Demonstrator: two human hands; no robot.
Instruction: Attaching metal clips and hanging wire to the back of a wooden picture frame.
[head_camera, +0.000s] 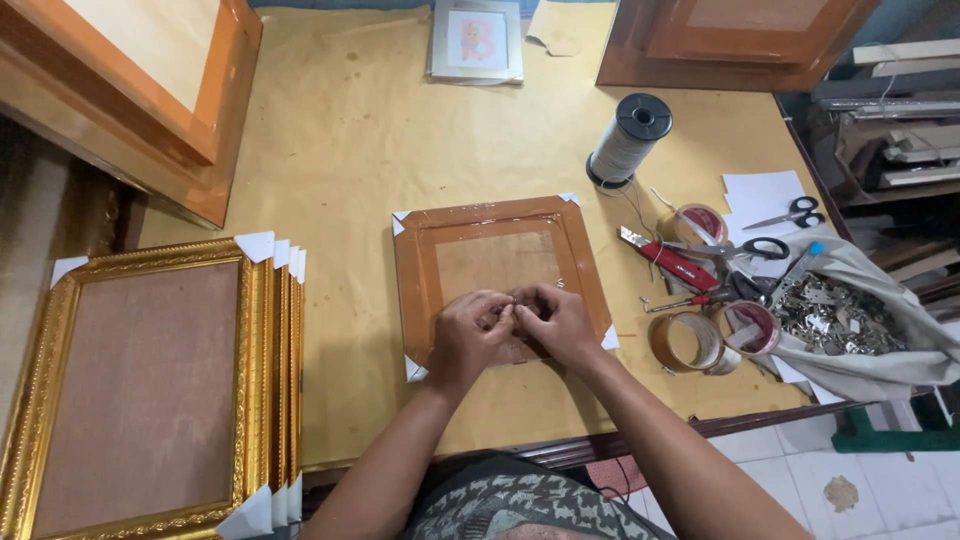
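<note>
While both hands pinch something small, too tiny to identify, the left hand (470, 335) and right hand (555, 322) meet over the orange frame (495, 275) lying back-up mid-bench (350, 130). Risk: fingertip slip drops the piece; wire spool (628, 140) beyond the frame's far right corner could snag.

both forearms converge; left hand (468, 330) and right hand (556, 322) touch, fingertips pinched.

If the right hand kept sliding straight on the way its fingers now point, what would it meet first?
The right hand points leftward across the brown frame, fingertips already against the left hand, so it would press into that hand first. Beyond it, probably, lies the stack of gold frames, though depth is unclear.
</note>
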